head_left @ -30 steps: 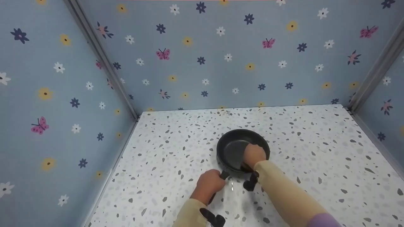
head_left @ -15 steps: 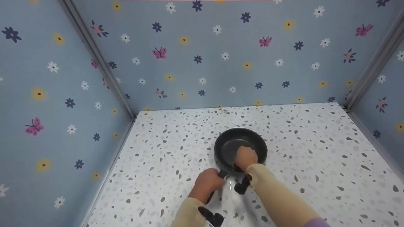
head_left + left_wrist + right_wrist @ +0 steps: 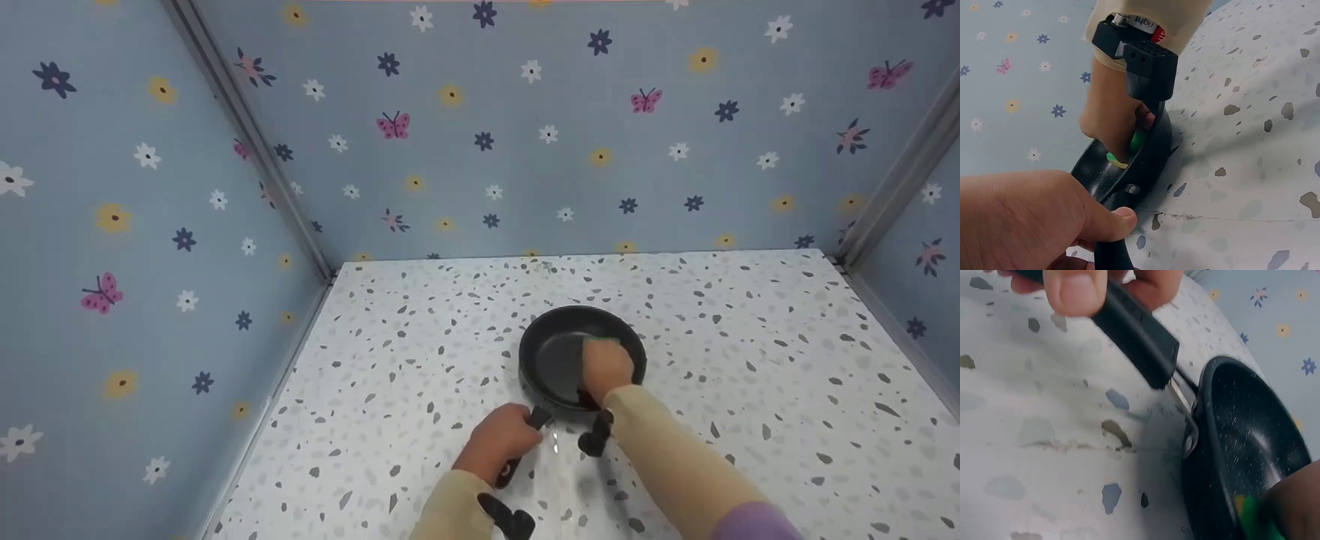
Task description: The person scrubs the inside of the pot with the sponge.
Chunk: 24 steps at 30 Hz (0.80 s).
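A black frying pan (image 3: 556, 364) with a speckled inside stands on the white tabletop. My left hand (image 3: 501, 435) grips its black handle (image 3: 1137, 340), thumb along the top in the left wrist view. Inside the pan, my right hand (image 3: 606, 367) holds a green and yellow sponge (image 3: 1139, 139) down against the pan's inner surface on the near right side. In the right wrist view the sponge's green part shows at the lower edge, beside the blurred fingers (image 3: 1297, 500). Most of the sponge is hidden under the right hand in the head view.
The speckled white tabletop (image 3: 420, 352) runs back to a blue wall (image 3: 525, 172) with flowers and butterflies. Another patterned wall (image 3: 135, 300) rises along the left, with grey metal posts in the corners. Both wrists carry black camera mounts (image 3: 1148, 67).
The right hand slid left inside the pan half a second ago and is now back toward the right side. The left hand keeps its hold on the handle. The head view has shifted slightly.
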Available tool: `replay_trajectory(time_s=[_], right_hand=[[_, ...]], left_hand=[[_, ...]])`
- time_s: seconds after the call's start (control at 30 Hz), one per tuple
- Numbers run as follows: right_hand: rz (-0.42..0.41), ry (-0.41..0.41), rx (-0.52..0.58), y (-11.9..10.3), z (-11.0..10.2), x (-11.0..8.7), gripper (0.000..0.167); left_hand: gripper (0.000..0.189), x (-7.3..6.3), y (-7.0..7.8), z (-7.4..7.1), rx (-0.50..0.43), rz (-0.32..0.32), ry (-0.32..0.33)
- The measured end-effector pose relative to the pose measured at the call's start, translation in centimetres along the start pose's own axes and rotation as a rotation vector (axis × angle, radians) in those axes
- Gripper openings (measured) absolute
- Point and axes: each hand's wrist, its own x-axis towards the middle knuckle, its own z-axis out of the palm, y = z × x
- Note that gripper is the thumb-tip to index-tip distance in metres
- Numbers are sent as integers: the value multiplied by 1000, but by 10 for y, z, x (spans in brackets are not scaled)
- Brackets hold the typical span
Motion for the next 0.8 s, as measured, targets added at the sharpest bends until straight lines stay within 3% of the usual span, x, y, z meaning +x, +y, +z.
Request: replay_trajectory(time_s=[0.37, 0.53, 0.8], right_hand=[[-33, -81, 63, 4, 6, 10, 9], [-140, -81, 56, -9, 10, 6, 20], [-303, -130, 51, -14, 9, -3, 12]], left_hand=[[9, 1, 2, 1, -9, -10, -11], [14, 3, 3, 1, 10, 15, 3], [18, 4, -1, 3, 10, 27, 8]])
